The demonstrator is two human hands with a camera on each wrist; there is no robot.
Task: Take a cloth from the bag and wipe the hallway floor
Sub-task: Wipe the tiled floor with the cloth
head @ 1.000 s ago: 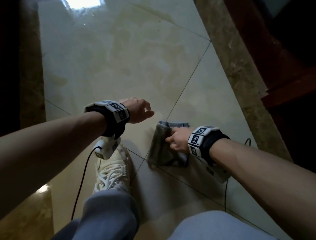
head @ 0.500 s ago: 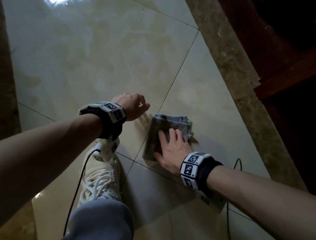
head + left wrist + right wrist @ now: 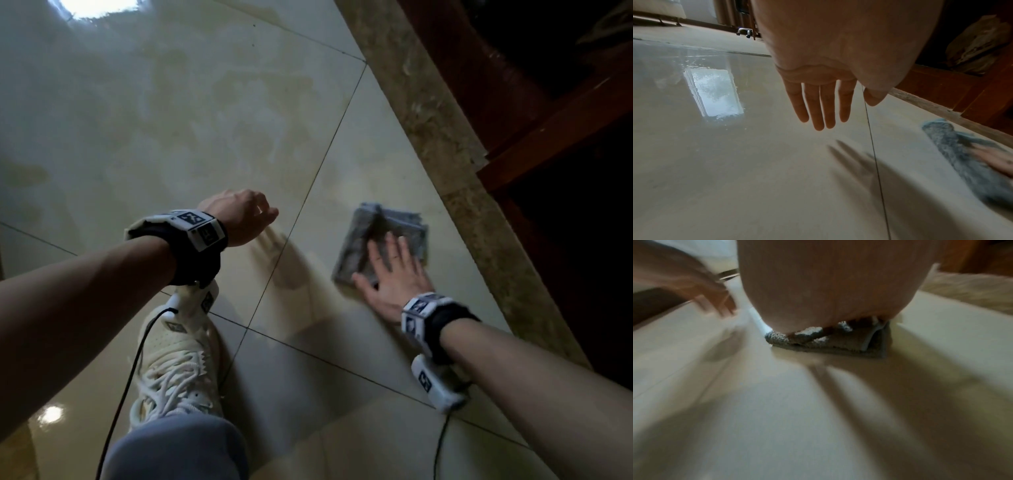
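Observation:
A folded grey cloth [image 3: 383, 236] lies flat on the glossy cream floor tiles [image 3: 171, 137], close to the speckled stone border on the right. My right hand [image 3: 390, 267] presses down on the cloth with straight, spread fingers. The same cloth [image 3: 830, 342] shows under my palm in the right wrist view, and the cloth [image 3: 970, 164] appears at the right edge of the left wrist view. My left hand [image 3: 246, 214] hovers over the floor to the left of the cloth, and its fingers [image 3: 818, 105] hang straight and hold nothing. No bag is in view.
A speckled stone border [image 3: 445, 147] runs along the right, with dark red wooden furniture [image 3: 555, 113] beyond it. My white sneaker [image 3: 178, 370] and grey trouser leg are at the bottom left. Cables trail from both wrist units. Bright window glare reflects at the top left.
My right hand went from pinching the cloth to lying flat on it, and has slid it right toward the stone border. The left hand stayed hovering over the floor.

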